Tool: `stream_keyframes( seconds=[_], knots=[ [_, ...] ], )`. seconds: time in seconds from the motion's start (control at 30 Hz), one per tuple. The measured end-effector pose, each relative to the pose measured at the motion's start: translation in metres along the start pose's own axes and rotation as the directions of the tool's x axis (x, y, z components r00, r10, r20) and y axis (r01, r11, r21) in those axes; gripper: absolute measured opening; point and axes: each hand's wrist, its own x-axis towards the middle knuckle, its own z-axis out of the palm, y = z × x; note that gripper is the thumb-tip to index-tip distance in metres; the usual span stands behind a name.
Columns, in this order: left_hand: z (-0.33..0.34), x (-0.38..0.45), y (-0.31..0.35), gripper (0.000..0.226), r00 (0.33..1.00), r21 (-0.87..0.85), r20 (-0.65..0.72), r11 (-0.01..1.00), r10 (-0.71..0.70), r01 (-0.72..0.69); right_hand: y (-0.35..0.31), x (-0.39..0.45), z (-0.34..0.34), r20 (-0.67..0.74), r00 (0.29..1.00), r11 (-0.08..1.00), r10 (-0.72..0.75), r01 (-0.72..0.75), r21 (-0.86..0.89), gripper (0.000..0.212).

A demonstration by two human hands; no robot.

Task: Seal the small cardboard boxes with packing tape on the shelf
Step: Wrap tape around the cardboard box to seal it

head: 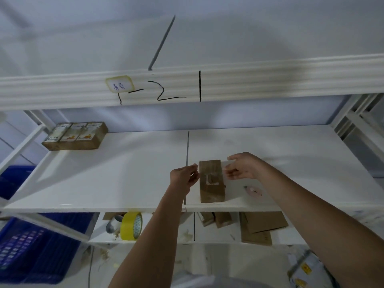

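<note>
Handwritten "1-2" and a line on shelf beam

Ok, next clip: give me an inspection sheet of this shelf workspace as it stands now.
Surface: white shelf board, dark seam down the middle.
Job's things: small brown cardboard box near the front edge; clear tape strip stretched over it.
Clutter: three-pack carton block back left; yellow tape roll and flat cardboard pieces on the lower shelf.
Hands: left hand pinches the strip's left end; right hand holds the right end.
Cables: nothing seen.
Surroundings: blue plastic crate lower left.
</note>
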Motion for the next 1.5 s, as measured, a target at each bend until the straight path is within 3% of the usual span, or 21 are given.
stream_keyframes(
  seconds=[0.1,0.17,0.4,0.53,0.7,0.93,1.07,1.5],
  knots=[
    [-0.006,0.000,-0.003,0.016,1.000,0.029,0.015,0.999,-0.026,0.026,0.007,0.006,-0.003,-0.009,0.999,0.998,0.051,-0.050,0.023,0.011],
    [-0.010,0.002,-0.003,0.014,0.998,0.032,0.041,0.998,-0.052,0.051,0.012,0.010,-0.004,-0.018,0.998,0.993,0.065,-0.063,0.100,0.006],
    [-0.016,0.011,0.003,0.018,0.990,0.082,0.058,0.989,-0.130,0.125,0.021,0.021,0.003,-0.034,0.990,0.965,0.134,-0.123,0.231,0.014],
    [-0.017,0.018,0.005,0.018,0.990,0.094,0.020,0.986,-0.141,0.139,0.028,0.028,0.005,-0.085,0.990,0.957,0.109,-0.082,0.277,0.026],
    [-0.018,0.026,-0.003,0.012,0.991,0.170,-0.043,0.977,-0.123,0.129,0.035,0.032,0.007,-0.225,0.973,0.978,0.055,-0.007,0.209,0.020],
    [-0.019,0.034,-0.008,0.016,0.993,0.257,-0.111,0.965,-0.032,0.059,0.048,0.040,0.012,-0.257,0.966,0.980,0.003,0.048,0.191,0.021],
    [-0.019,0.034,-0.009,0.013,0.993,0.274,-0.109,0.959,-0.036,0.065,0.048,0.044,0.014,-0.286,0.958,0.982,0.017,0.038,0.187,0.013],
    [-0.016,0.036,-0.016,0.011,0.989,0.274,-0.119,0.955,-0.084,0.114,0.053,0.061,0.020,-0.365,0.925,0.983,0.104,-0.041,0.177,0.026]
  ],
)
